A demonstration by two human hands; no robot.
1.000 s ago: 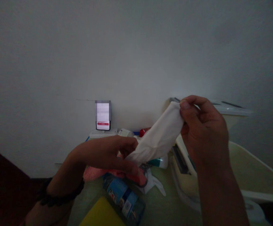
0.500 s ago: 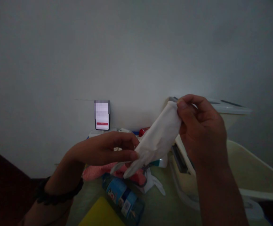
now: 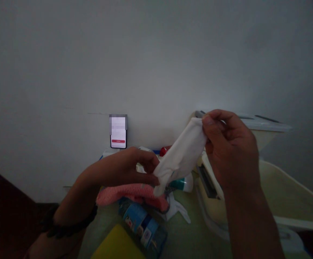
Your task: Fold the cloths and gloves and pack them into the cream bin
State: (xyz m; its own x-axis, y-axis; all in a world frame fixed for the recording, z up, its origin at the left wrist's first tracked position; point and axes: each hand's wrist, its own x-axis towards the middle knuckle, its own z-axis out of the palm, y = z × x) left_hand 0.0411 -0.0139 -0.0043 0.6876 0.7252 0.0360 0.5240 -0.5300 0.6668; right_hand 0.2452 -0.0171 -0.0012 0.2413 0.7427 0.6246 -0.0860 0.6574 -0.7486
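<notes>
A white glove (image 3: 180,155) hangs slanted between my two hands in front of a pale wall. My right hand (image 3: 230,151) pinches its cuff at the upper end, thumb on top. My left hand (image 3: 124,169) is closed on the glove's finger end, lower and to the left. A dark band sits on my left wrist (image 3: 70,221). Below the hands lie a pink cloth (image 3: 129,194) and a blue-labelled bottle (image 3: 143,225) on its side.
A lit phone (image 3: 118,131) leans against the wall. A yellow pad (image 3: 116,246) lies by the bottle, another white glove (image 3: 176,210) beside the cloth, a teal-capped item (image 3: 182,184) behind. A pale open container (image 3: 280,187) with a raised lid stands at the right.
My left hand has shifted its grip along the glove's finger end and risen slightly. The right hand holds the cuff in nearly the same place.
</notes>
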